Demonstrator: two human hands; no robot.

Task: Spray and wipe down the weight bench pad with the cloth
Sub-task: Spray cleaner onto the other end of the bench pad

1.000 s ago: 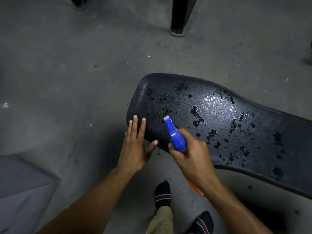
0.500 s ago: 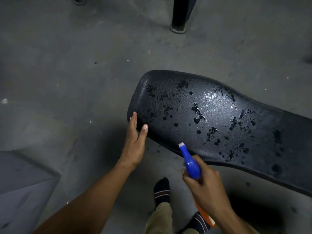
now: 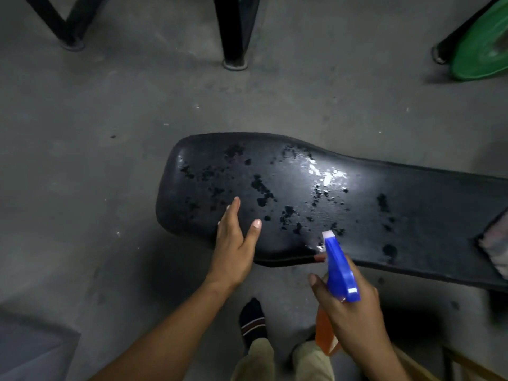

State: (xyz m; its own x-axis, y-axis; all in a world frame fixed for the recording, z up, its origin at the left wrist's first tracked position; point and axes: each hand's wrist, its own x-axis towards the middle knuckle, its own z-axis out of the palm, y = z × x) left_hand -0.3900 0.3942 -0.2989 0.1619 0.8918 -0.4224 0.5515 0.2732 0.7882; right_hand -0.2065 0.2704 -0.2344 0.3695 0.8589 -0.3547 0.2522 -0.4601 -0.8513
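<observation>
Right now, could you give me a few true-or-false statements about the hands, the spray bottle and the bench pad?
1. The right hand holds a spray bottle with a blue head. True.
2. The left hand grips a cloth. False: it rests open on the bench pad, holding nothing.
3. The pad is dry. False: wet patches glisten on it.
4. A cloth lies on the pad at the right edge of the view. True.
5. The bottle's liquid is green. False: it is orange.
</observation>
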